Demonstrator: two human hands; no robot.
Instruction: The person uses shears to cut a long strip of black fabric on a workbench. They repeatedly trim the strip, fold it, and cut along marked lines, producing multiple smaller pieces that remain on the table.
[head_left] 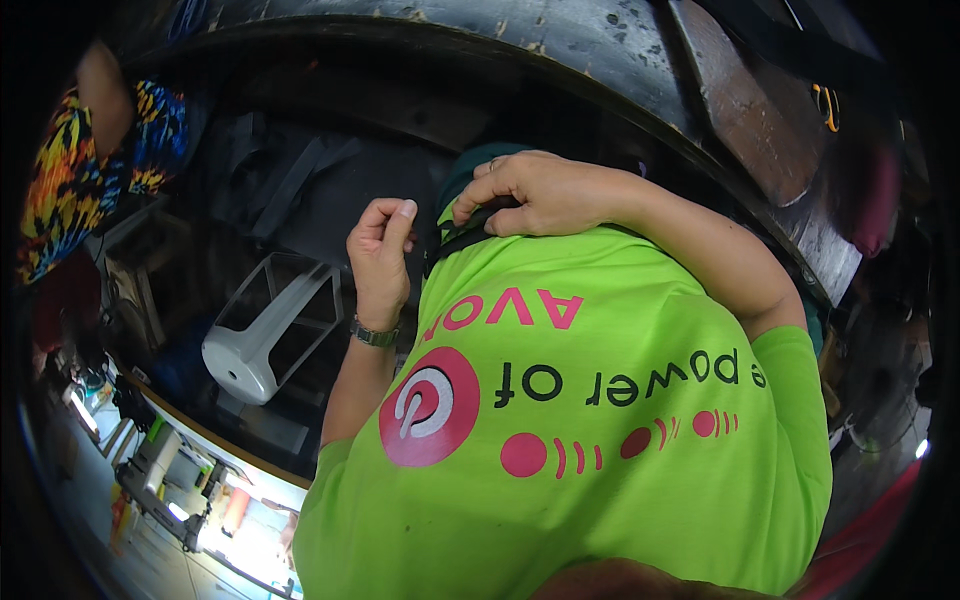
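Observation:
I look down my own front, covered by a lime green T-shirt (600, 470) with pink and black print. My right hand (540, 195) is up at the shirt's neck, fingers curled over a black strap (455, 238) that runs across the collar. My left hand (380, 250), with a metal watch (373, 335) on its wrist, is just left of the strap. Its fingers are folded into a loose fist with the thumb up, and nothing shows in it. A dark teal thing (470, 165) peeks out behind the right hand's fingers.
A white plastic stool (265, 335) lies on its side on the dark floor to the left. A person in a bright patterned garment (90, 170) is at the upper left. A dark, worn curved edge (620, 50) spans the top. A lit bench with a machine (165, 480) is at the lower left.

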